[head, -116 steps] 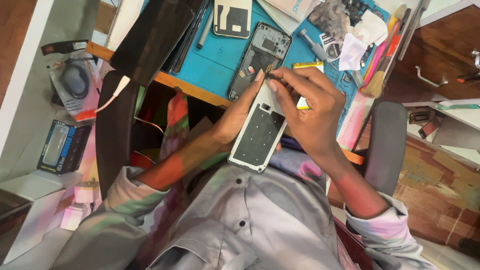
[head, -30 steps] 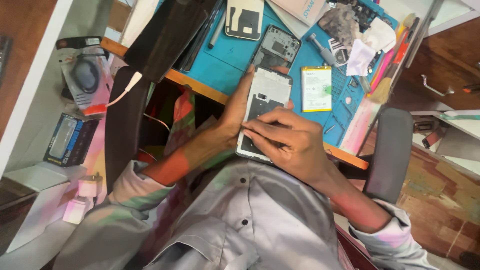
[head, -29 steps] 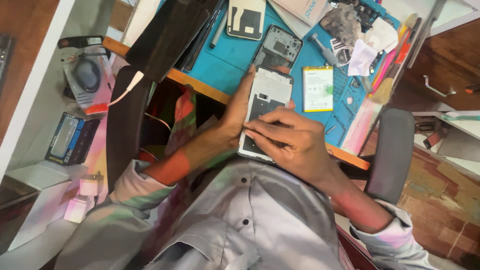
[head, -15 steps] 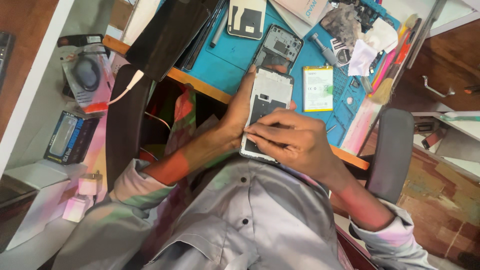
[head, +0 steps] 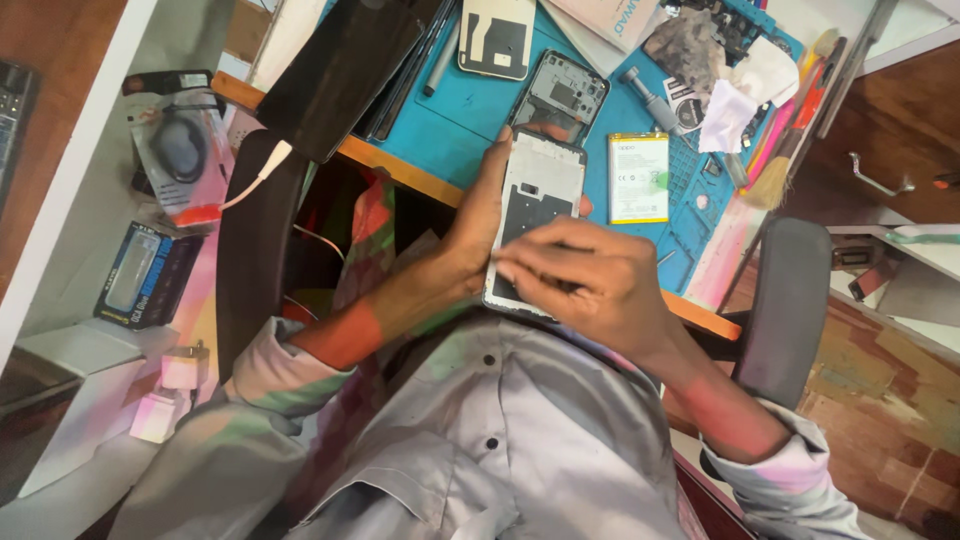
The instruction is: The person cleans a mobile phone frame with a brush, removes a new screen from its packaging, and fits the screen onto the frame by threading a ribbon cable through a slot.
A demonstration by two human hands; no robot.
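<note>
Right now the left hand [head: 475,235] wraps around the side of an opened phone [head: 535,215], holding it just above the blue mat [head: 460,120]. The right hand [head: 590,285] lies over its lower part, fingers pressed together, maybe pinching something small. A battery [head: 639,177] lies nearby.

Teal mat [head: 470,120] (battery [head: 639,177], brush [head: 790,150])
</note>
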